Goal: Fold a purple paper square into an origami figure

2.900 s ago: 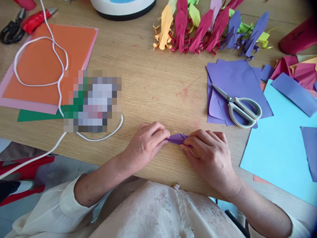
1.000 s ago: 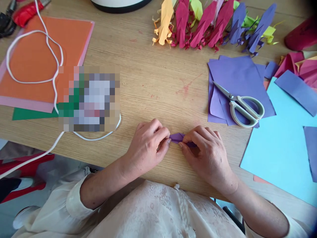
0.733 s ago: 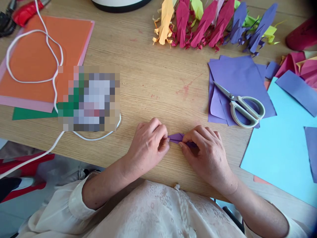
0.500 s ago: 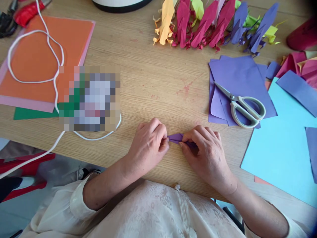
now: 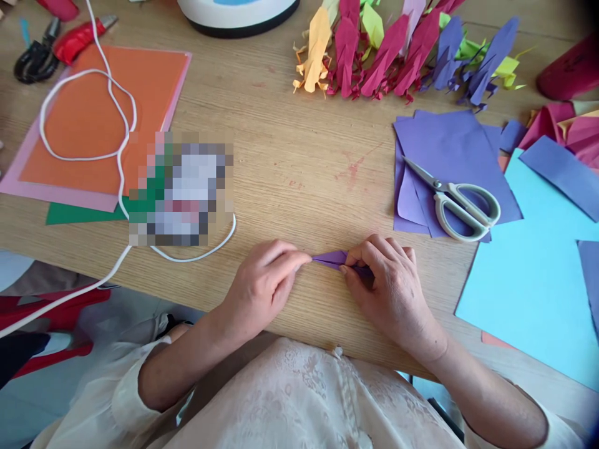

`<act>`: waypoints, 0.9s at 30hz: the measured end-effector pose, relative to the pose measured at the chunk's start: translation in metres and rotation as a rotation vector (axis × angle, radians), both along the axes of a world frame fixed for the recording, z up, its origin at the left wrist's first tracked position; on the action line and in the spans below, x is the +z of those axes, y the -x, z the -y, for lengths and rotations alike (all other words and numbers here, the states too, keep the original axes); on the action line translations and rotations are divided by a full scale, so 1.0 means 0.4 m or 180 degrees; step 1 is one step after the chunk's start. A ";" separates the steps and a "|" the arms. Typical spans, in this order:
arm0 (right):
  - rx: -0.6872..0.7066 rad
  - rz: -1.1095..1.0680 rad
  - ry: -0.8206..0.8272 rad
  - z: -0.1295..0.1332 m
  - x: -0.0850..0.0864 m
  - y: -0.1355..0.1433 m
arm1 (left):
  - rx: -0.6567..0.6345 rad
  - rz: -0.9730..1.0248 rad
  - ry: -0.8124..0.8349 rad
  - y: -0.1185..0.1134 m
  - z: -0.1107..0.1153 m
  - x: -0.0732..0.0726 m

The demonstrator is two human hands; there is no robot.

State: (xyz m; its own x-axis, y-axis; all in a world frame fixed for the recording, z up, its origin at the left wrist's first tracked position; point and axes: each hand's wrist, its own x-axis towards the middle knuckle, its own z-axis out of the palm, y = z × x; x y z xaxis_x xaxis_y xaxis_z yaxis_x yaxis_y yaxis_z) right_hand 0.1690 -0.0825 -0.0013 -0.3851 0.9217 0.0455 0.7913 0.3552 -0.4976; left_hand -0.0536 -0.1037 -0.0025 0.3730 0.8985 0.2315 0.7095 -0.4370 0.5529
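A narrow piece of folded purple paper [image 5: 331,257] lies low over the table's front part, with a pointed end toward the left. My right hand [image 5: 390,290] pinches it between thumb and bent fingers, which cover its right portion. At the pointed tip, my left hand [image 5: 266,284] has its fingertips closed on the paper, index finger stretched along toward it. Right of my hands, scissors [image 5: 461,202] with pale handles rest on purple paper sheets [image 5: 449,137], blades partly parted.
Folded paper insects [image 5: 390,53] in several colours stand along the back. Light blue paper [image 5: 528,280] covers the right side. At left are orange paper [image 5: 159,81], a white cable [image 5: 135,109], red-handled pliers [image 5: 77,43] and a blurred-out device [image 5: 187,193]. A white rounded appliance [image 5: 238,15] stands behind.
My left hand has shifted left and its curled fingers have straightened toward the paper's tip, baring more of the point. The right hand keeps its hold. The view has shifted slightly.
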 end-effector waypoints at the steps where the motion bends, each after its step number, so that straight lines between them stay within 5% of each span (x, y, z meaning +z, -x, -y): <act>1: 0.0011 0.0007 0.0001 0.000 -0.001 0.000 | -0.0132 -0.0195 -0.0116 0.004 0.011 0.000; 5: 0.0019 0.0024 0.0007 0.001 -0.003 -0.001 | -0.0609 -0.1118 -0.0472 -0.005 0.037 0.002; 11: 0.0022 0.0032 -0.0004 0.000 -0.003 0.000 | -0.0584 -0.1816 -0.0487 -0.026 0.038 0.011; 27: 0.0036 0.0120 -0.0017 0.000 -0.006 0.002 | -0.0733 -0.1860 -0.0583 -0.013 0.036 0.000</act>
